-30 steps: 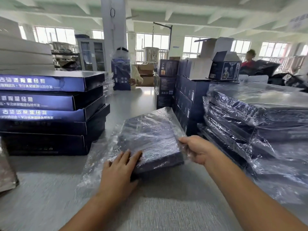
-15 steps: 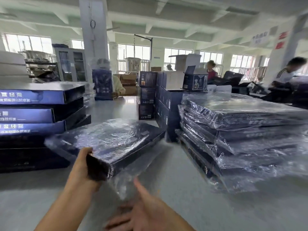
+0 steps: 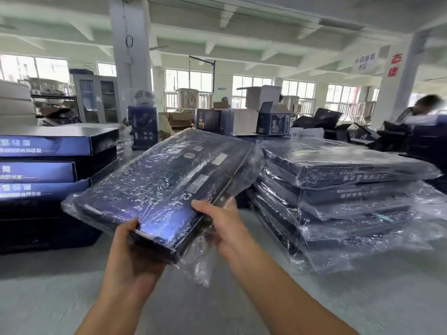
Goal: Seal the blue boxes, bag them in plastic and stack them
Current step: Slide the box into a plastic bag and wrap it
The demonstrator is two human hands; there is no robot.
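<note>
Grip: both hands hold one bagged box. The left hand clasps its near corner, thumb on top and palm beneath. The right hand clasps the right-hand long edge, thumb over the top face; its fingers go under and are hidden.
Box: lifted off the worktop, tilted so its far end rises, near the worktop's front edge and between the two stacks.
Wrap: clear plastic bag covers the whole box; a loose tail hangs off the near corner below the hands.
Right side of worktop: stack of bagged boxes, several high, plastic tails spilling toward the front edge.
Left side of worktop: stack of unbagged blue boxes, printed ends facing the front.
Beyond: more cartons at the far end of the worktop; another person sits at the far right, blurred.
Step in hand: judged as the stacking step, since this box is already in its bag.
Next move calls for: swinging the box right, levelling it, and setting it square on top of the bagged stack, with the loose tail kept from folding under.
</note>
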